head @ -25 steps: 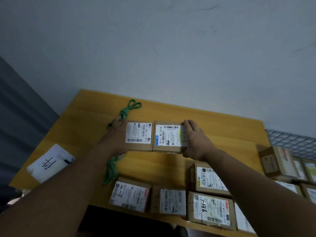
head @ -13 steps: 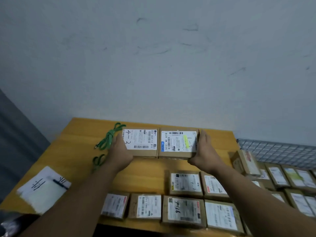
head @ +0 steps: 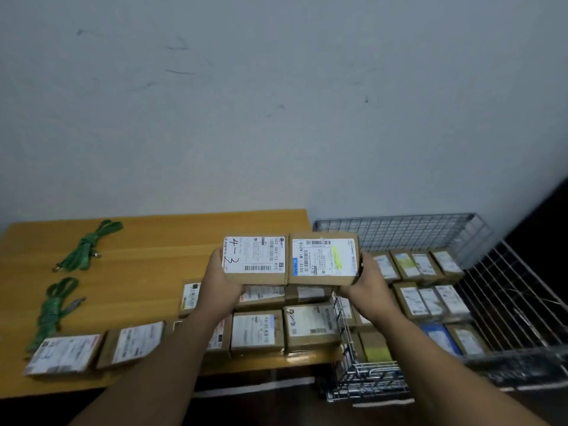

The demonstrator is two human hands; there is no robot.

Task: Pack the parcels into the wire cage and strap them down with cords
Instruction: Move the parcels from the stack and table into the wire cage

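I hold two cardboard parcels side by side in the air, pressed together between my hands. My left hand (head: 222, 284) grips the left parcel marked "4-3" (head: 254, 256). My right hand (head: 366, 282) grips the right parcel with a yellow mark on its label (head: 324, 257). They hang above the table's right end, just left of the wire cage (head: 399, 232). Several parcels (head: 430, 299) lie inside the cage in rows. Two green cords (head: 87, 247) (head: 53, 309) lie on the left of the wooden table (head: 147, 272).
More labelled parcels (head: 256, 332) lie in rows along the table's front edge. The cage's hinged wire side (head: 522, 290) stands open at the right. A grey wall rises behind the table and cage.
Both hands lifted the two parcels off the table and carried them to the right, toward the cage. The view swung right, showing the cage fully.
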